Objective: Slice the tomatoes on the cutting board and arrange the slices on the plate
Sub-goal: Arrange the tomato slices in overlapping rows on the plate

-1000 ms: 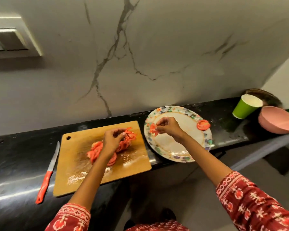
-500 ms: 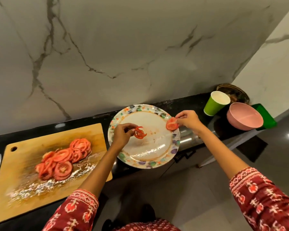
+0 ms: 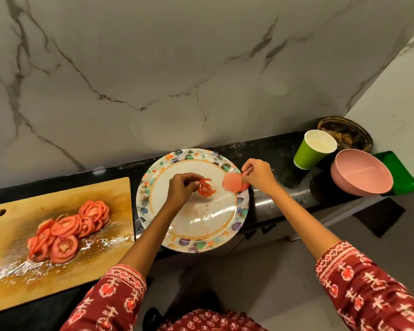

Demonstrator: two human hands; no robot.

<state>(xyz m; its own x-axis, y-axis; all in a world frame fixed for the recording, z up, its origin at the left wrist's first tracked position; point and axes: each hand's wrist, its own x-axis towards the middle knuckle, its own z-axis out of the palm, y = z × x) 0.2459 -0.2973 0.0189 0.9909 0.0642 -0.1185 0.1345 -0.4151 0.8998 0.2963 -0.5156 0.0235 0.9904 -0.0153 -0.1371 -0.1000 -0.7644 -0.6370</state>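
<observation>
Your left hand (image 3: 181, 189) pinched a ragged red tomato slice (image 3: 205, 187) above the round floral-rimmed plate (image 3: 239, 211). Your right hand (image 3: 257, 176) seemed to hold a pale slice (image 3: 232, 183) at the plate's right rim. More cut slices (image 3: 67, 231) lay piled on the wet wooden cutting board (image 3: 14, 283), left on the black tabletop (image 3: 268, 149).

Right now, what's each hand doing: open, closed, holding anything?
Left hand: pinching a ragged tomato slice over the plate.
Right hand: pinching a flat tomato slice at the plate's rim.
</observation>
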